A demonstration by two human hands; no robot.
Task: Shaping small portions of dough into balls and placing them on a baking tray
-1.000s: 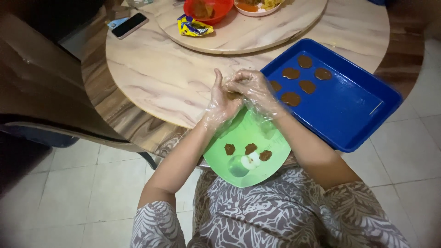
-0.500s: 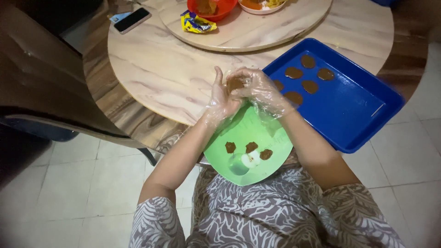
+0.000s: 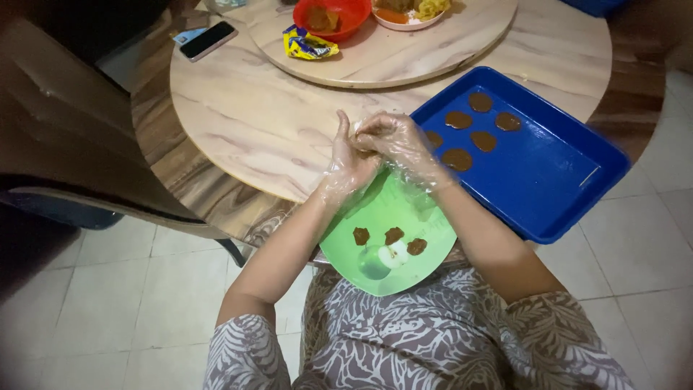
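Fingers point(image 3: 375, 130) of the right hand point(image 3: 397, 141) are curled over the left hand point(image 3: 350, 162), which is held up with its palm open and thumb pointing up. Both hands wear clear plastic gloves and press together on something small; can't really see it, looks like brown dough. They hover at the table point(image 3: 260, 123) edge, right above a green plate point(image 3: 382, 231) on the lap with three brown lumps point(image 3: 393, 235). Just right of the hands sits a blue tray point(image 3: 548, 173) holding flat brown discs point(image 3: 458, 159). Farther back: a phone point(image 3: 208, 40), a red bowl point(image 3: 332, 14), a yellow wrapper point(image 3: 307, 43).
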